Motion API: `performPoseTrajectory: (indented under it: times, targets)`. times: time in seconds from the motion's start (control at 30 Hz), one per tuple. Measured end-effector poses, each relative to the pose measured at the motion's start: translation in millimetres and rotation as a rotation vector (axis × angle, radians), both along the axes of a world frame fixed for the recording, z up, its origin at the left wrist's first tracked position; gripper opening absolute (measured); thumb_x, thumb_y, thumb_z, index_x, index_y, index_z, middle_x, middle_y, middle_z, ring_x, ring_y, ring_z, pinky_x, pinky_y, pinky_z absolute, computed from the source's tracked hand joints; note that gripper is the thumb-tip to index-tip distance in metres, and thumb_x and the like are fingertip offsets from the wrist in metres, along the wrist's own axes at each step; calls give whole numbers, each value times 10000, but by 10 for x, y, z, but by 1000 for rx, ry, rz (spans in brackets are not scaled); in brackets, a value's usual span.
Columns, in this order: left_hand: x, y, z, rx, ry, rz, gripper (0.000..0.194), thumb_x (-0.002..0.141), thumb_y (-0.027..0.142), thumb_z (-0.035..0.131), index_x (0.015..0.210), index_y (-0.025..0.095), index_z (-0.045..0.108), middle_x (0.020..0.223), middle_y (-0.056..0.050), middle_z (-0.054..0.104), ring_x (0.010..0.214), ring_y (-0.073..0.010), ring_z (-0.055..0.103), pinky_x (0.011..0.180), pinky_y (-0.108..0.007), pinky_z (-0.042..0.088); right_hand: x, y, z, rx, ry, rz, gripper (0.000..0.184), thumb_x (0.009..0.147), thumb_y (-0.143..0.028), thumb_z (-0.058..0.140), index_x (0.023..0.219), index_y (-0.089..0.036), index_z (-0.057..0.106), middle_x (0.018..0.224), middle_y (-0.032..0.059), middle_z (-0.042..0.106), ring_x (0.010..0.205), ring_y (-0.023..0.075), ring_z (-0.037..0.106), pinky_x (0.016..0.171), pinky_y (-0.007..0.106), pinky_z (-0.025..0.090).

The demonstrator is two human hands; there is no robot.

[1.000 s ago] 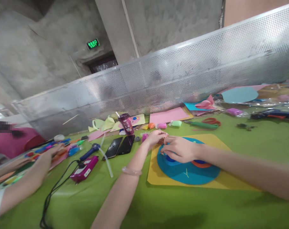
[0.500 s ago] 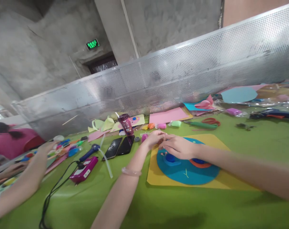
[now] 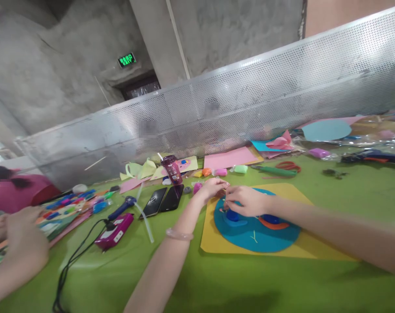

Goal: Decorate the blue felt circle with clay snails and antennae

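Cutout on sheet, phones left, scissors behind, probably wrappers beyond.

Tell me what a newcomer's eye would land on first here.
Probably the blue paper oval on the yellow sheet, right of centre, with the left hand and right hand close together at its upper left. Next, the green exit sign stands out against the grey wall, upper left. The purple power strip lies on the green table, left of the hands.

Right hand, beside left hand, partly covers blue oval.
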State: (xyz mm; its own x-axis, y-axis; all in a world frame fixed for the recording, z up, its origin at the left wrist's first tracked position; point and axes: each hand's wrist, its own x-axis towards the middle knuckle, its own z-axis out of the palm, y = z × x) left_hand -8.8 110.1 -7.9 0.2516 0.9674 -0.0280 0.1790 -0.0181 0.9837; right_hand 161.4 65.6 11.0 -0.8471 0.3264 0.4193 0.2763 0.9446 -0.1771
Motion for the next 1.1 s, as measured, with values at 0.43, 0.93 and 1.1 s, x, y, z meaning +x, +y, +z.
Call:
performPoseTrajectory:
  times: [0.43, 0.93, 1.1]
  targets:
    - [-19, -5, -4, 9, -22, -58, 179, 727, 281, 685, 804, 125, 640, 651, -20, 628, 574, -111, 570, 593, -240, 421, 58, 215, 28, 91, 242, -221, 211, 872, -213, 438, 858, -153, 639, 783, 68, 605, 694, 153, 547, 656, 283, 441]
    - [17, -65, 10, 7, -227, -122, 322, 599, 346, 788, 765, 115, 639, 733, -50, 670, 628, -120, 618, 683, -267, 473, 91, 457, -73, 103, 249, -261, 83, 805, -159, 586, 800, -157, 669, 802, 59, 601, 811, 186, 557, 745, 311, 464]
    - [27, -70, 20, -29, -280, -140, 317, 586, 351, 794, 726, 112, 640, 692, -46, 674, 611, -118, 612, 664, -261, 461, 92, 466, -93, 179, 286, -253, 134, 841, -166, 540, 802, -155, 668, 793, 64, 608, 786, 179, 558, 717, 302, 472]
